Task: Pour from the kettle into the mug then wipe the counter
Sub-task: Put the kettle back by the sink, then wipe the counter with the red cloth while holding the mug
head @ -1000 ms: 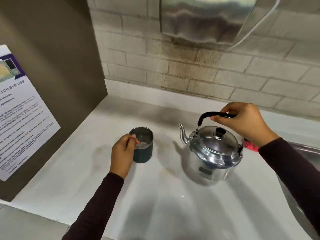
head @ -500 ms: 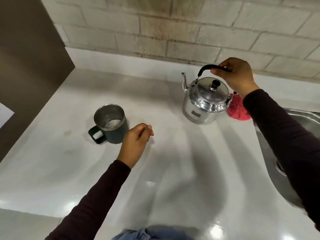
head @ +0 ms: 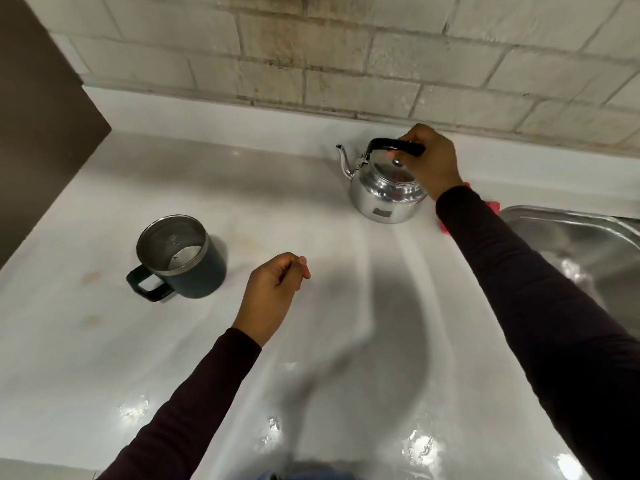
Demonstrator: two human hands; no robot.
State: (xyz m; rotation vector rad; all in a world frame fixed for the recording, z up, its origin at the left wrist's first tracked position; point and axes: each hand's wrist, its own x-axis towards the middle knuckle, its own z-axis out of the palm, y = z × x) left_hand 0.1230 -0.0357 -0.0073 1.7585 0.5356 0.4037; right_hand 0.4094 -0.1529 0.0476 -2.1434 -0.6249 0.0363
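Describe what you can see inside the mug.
The mug has a steel lining with a pale, glinting patch at the bottom, perhaps liquid. Its near inner wall is hidden by the rim.

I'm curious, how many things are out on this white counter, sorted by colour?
Silver: 1, the shiny metal kettle with a black handle
Dark green: 1, the round steel-lined mug
Red: 1, the red cloth, partly hidden
Total: 3
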